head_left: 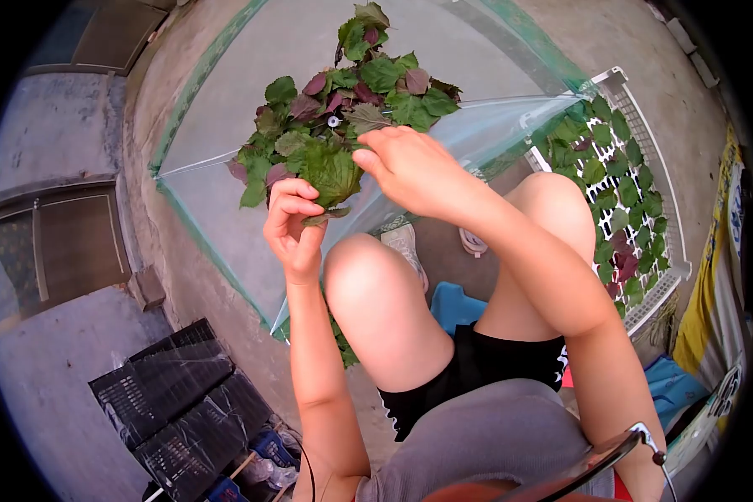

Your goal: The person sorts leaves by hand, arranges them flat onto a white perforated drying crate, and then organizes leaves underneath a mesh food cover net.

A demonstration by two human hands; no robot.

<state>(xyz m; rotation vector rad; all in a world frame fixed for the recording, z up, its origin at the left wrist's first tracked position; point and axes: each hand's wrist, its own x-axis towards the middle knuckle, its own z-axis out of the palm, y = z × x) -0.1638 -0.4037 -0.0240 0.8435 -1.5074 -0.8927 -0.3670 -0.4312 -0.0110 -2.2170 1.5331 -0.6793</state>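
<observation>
A large green perilla leaf stands at the fingertips of my left hand, which is closed in a pinch. A smaller, darker leaf sticks out below it from the same fingers. To the right, my right hand hovers with fingers stretched out and thumb apart; no leaf shows in it. Just beyond both hands, a heap of green and purple perilla leaves rests on a translucent mesh food cover with green edging. Part of the heap is hidden behind my hands.
At the right, a white plastic crate has leaves spread over its slatted base. Black trays under clear plastic lie at the lower left. My bare knees flank a blue object. A yellow sack is at the far right.
</observation>
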